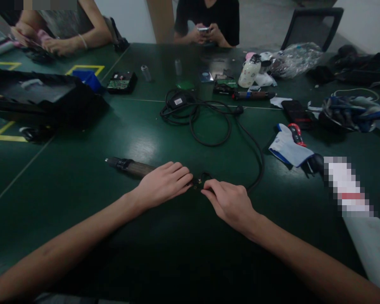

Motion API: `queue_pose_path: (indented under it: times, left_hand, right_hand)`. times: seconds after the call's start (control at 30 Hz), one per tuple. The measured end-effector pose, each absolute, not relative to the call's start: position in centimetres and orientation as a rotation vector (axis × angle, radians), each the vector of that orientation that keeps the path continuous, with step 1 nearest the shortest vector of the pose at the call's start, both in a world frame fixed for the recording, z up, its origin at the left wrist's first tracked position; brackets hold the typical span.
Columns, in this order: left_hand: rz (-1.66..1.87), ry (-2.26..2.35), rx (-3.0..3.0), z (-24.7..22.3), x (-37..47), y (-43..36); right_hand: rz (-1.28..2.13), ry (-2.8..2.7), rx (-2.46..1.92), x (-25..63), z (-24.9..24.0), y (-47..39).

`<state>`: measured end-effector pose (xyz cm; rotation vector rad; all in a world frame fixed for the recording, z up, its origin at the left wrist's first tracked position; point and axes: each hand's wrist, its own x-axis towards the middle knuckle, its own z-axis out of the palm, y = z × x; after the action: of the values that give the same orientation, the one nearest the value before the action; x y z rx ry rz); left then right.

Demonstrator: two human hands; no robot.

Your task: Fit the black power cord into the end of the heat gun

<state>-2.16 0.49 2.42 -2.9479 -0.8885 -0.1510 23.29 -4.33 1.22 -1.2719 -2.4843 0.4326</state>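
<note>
My left hand (166, 181) is closed over the rear end of a dark electric screwdriver (131, 167), which lies on the green table with its tip pointing left. Just to the right, my right hand (229, 200) is pinched at the black cable end beside the screwdriver's tail. Small brass-coloured bits show between the two hands, too small to make out. A black cable (260, 156) runs from near my right hand up to a coil with a black adapter (179, 100) on it.
Black bin (66, 99) at the left; circuit board (122, 82), bottle (250, 71) and second screwdriver (256, 95) at the back. A glove (286, 147), a bowl of gloves (351, 112) and a white object (370, 249) stand right. Two people sit across.
</note>
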Motion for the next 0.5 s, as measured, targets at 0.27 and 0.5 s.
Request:
queue_pose_path:
  times: [0.27,0.5]
  left_hand:
    - [-0.313,-0.889,-2.874,1.7,-0.7,-0.4]
    - [-0.740,-0.896,-2.954,1.4,-0.7,-1.1]
  right_hand:
    - [0.729,-2.280,-1.138,23.4,0.8,-4.4]
    - [0.698,-2.340,-1.196,23.3,1.1,-4.2]
